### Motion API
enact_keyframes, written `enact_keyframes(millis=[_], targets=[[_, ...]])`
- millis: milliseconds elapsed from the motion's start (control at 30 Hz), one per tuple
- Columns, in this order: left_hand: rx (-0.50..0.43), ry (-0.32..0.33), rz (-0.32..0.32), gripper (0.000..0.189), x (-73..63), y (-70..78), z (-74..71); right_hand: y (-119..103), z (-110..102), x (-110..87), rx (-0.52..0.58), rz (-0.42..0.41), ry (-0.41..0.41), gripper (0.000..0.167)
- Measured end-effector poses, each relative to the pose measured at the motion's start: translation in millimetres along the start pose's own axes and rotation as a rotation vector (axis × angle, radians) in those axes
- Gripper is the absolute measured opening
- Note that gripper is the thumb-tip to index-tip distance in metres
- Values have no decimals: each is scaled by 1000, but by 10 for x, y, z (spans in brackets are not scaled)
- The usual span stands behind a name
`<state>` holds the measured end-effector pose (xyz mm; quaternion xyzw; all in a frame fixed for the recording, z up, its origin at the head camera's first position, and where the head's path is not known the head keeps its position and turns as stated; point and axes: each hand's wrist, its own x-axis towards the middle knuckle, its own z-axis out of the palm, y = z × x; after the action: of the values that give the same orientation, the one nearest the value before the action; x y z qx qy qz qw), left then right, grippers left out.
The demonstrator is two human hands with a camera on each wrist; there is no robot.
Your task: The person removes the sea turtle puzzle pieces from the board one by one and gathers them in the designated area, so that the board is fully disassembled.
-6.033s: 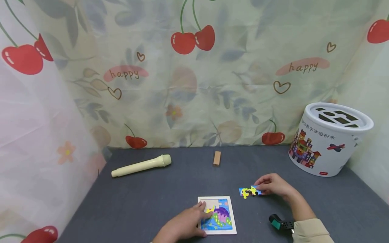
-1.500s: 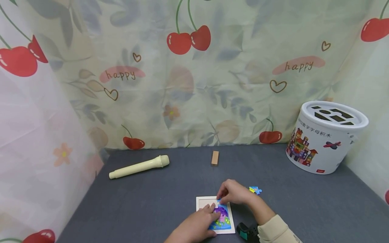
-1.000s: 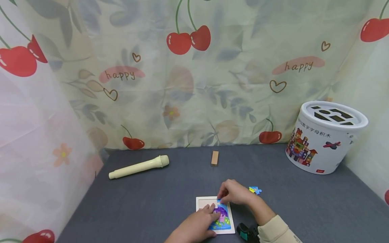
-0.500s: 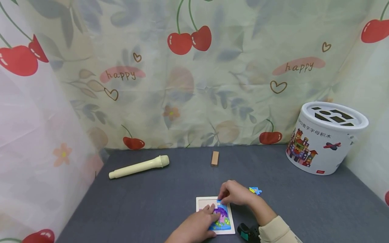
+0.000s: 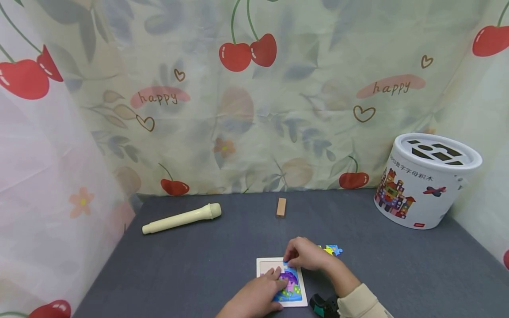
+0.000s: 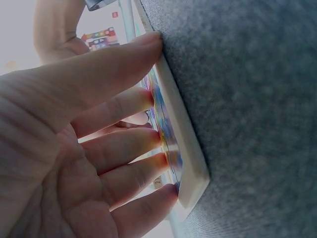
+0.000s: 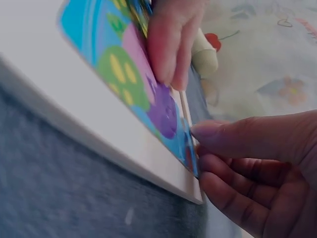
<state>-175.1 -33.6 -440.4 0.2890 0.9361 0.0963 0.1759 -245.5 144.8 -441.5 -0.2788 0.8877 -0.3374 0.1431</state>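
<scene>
A white-rimmed jigsaw board (image 5: 303,287), showing a purple, green and blue picture, lies on the dark table. Across its left part rests my left hand (image 5: 254,293); fairly straight fingers press the picture, and the thumb (image 6: 143,47) lies along the rim in the left wrist view. Over the upper right corner is my right hand (image 5: 308,255), its thumb and curled fingers pinching a blue puzzle piece (image 7: 188,151) there. Bare wood (image 5: 271,266) shows in the upper left of the board. Loose yellow-and-blue puzzle pieces (image 5: 335,250) lie just behind the right hand, one mostly hidden by it.
A cream toy microphone (image 5: 183,219) lies at the back left, and a small wooden block (image 5: 281,207) at the back middle. The white bucket (image 5: 427,185) with a slotted lid stands back right. A black-and-teal wrist device (image 5: 323,304) sits under the right forearm.
Since the oldest frame, my right hand has left the loose pieces and come left to the board's upper right corner. Lately both hands have barely moved; the second loose piece now peeks out.
</scene>
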Motion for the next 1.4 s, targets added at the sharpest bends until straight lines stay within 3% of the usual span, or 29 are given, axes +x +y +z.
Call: enact_keyframes(millis=[267,467,700,1133,1400], targets=[[11,10,16,47,-18,4,1,20,23,7,46,9,-6,3],[17,31,27,47,-24,-6,-2,-30,17,3,53,19,-76,2],[-4,8,4,47,-7,6,-6,-44,12,-10,-4,14,4,6],[34,51,45,46,-47,-4,-10,-49,22,-6,-48,-29,14,9],[2,19,29,46,-38,5,-20,-61,43,11,-61,-7,25,7]])
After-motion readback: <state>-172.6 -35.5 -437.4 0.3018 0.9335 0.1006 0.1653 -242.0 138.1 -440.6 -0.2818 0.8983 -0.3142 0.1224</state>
